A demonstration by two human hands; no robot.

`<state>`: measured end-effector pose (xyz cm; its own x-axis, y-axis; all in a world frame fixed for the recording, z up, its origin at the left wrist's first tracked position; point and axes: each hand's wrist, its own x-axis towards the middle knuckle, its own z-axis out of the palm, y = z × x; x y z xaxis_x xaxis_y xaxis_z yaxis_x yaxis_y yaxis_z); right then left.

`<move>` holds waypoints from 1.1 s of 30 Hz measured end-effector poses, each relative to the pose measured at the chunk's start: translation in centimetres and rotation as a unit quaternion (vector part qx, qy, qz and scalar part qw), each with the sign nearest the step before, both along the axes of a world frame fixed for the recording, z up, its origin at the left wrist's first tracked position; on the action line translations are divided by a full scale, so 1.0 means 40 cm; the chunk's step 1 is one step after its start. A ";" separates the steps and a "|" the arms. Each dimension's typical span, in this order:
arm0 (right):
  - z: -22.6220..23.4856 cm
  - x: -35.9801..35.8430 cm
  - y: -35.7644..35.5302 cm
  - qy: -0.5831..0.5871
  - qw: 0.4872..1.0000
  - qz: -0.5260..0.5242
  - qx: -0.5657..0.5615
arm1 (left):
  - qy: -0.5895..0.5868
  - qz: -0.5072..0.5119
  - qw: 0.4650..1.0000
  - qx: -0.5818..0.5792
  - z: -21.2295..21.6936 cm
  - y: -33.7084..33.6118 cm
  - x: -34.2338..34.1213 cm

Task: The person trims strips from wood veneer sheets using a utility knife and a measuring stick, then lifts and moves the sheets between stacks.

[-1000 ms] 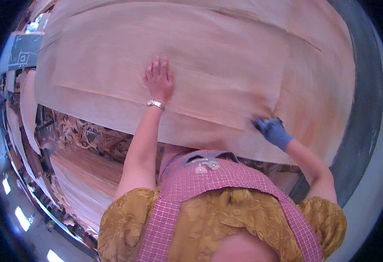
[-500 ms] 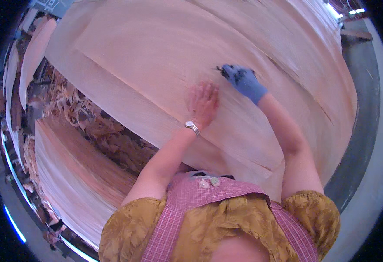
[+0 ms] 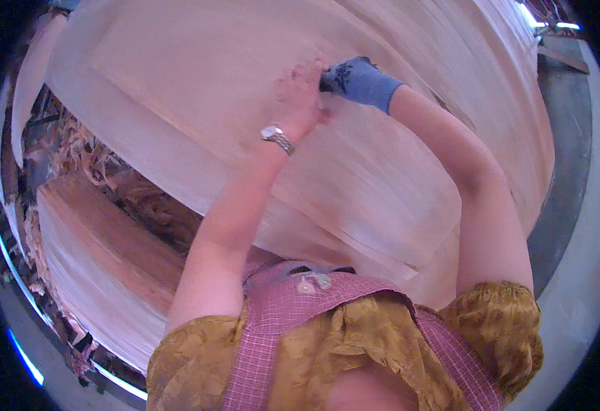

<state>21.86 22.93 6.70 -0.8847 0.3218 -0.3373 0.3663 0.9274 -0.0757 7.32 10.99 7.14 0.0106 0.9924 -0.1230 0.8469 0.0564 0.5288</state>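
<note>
A grey concrete floor (image 3: 573,205) runs along the right, and a lower stack of wood sheets (image 3: 101,260) lies at the left with curled wood scraps (image 3: 84,154) behind it. Across the table spreads a big pale veneer sheet (image 3: 197,75), thin, faintly grained. The bare left hand (image 3: 298,96), a wristwatch (image 3: 277,138) below it, presses flat there, fingers spread. Touching it, the blue-gloved right hand (image 3: 358,79) curls over the sheet; its grip cannot be made out.

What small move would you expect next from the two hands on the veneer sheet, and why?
Probably a short press or smoothing stroke where they meet. The bare left hand lies flat on the top veneer sheet, and the blue-gloved right hand touches it at the same spot, possibly gripping something dark that is too small to identify.
</note>
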 end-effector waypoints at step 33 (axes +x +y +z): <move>0.125 0.761 -1.103 -0.084 0.708 -0.698 -0.064 | -0.042 -0.358 0.923 0.138 -0.025 -0.435 0.820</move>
